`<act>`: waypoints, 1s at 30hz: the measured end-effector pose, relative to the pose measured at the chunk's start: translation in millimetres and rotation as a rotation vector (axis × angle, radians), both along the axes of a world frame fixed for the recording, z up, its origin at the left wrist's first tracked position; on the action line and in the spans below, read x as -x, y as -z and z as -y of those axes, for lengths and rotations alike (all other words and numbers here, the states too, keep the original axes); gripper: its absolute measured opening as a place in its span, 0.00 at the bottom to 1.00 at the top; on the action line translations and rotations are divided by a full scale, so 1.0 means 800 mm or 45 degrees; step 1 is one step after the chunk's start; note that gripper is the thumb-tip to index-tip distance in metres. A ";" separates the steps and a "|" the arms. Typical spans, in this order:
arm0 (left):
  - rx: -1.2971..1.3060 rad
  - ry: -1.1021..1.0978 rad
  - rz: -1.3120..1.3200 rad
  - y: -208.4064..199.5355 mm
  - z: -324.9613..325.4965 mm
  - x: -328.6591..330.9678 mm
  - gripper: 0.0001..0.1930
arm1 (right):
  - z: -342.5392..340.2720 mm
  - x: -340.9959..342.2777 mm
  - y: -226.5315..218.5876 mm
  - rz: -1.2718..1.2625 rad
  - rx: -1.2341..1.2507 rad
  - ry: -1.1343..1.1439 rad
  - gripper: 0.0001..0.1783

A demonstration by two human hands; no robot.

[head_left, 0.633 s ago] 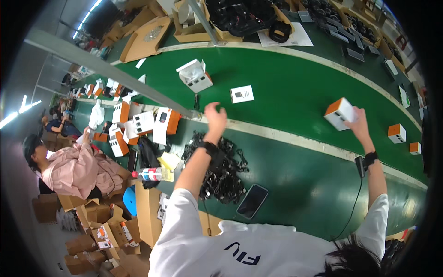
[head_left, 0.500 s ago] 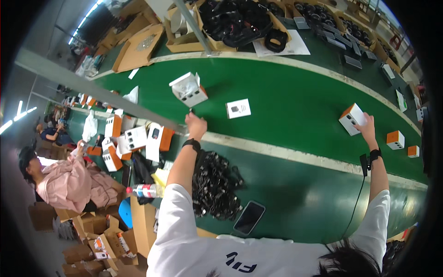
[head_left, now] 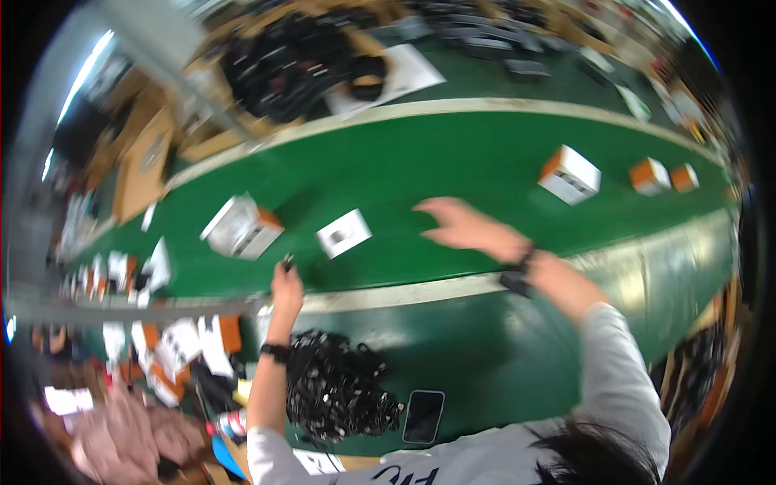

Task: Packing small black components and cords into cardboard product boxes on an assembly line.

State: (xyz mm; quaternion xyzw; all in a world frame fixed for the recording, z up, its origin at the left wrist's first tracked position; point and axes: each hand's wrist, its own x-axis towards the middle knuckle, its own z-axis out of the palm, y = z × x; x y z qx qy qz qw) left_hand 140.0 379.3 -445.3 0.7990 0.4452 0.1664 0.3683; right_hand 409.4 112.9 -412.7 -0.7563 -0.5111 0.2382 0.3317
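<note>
My left hand is closed at the near edge of the green belt, pinching a small black piece that is too blurred to identify. Beyond it and to the left stands a white-and-orange box, its top open and a whitish bag or lining showing. A white leaflet with a dark printed picture lies flat on the belt, between my hands. My right hand hovers over the belt, smeared by motion, empty with fingers apart. A closed white-and-orange box stands apart from it, farther right.
A heap of black cables and a phone lie on the near table. Two smaller boxes stand at the belt's right end. Black goods fill a carton at the far side. A co-worker in pink sits at left.
My right hand has let go of the closed box and moved left toward the leaflet. My left hand still pinches the small piece. The whole view has turned and shifted.
</note>
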 end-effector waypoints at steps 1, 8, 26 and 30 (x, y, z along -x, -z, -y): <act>-0.019 0.111 0.014 -0.013 0.008 -0.010 0.10 | -0.040 0.024 0.022 0.179 -0.097 -0.046 0.33; -0.060 -0.023 0.319 -0.072 0.002 -0.012 0.11 | -0.150 0.086 0.073 0.603 -0.126 0.047 0.42; 0.077 0.100 0.226 -0.130 0.087 0.155 0.16 | -0.072 0.190 -0.019 -0.655 -0.222 -0.404 0.22; 0.136 -0.174 -0.614 -0.163 0.082 0.360 0.16 | 0.087 -0.008 -0.091 0.774 -0.229 0.809 0.25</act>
